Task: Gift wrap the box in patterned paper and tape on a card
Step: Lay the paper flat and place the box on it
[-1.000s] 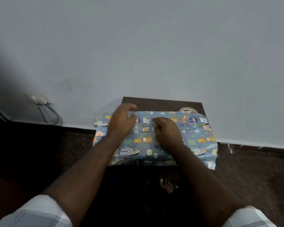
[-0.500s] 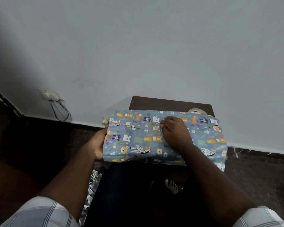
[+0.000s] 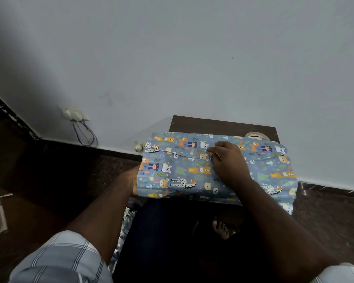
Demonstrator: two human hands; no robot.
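The box, covered in blue animal-print wrapping paper [image 3: 184,176], lies on a small dark table [image 3: 213,124] against the wall. The paper's overlapping edge runs across the top as a seam. My right hand [image 3: 229,162] lies on top of the box, and its curled fingertips and thumb pinch the paper at the seam near the middle. My left hand [image 3: 131,180] is at the box's left end, its fingers hidden behind the loose paper there. Loose paper also hangs over the right end. No card is in view.
A tape roll [image 3: 255,135] peeks out behind the box at the table's back right. On the wall at left is a socket [image 3: 73,114] with hanging cables. A small white object [image 3: 139,147] lies by the skirting. My bare foot [image 3: 223,229] rests under the table.
My left hand has come off the top of the box and gone to its left end. My right hand has stayed at the seam. The view has shifted slightly left.
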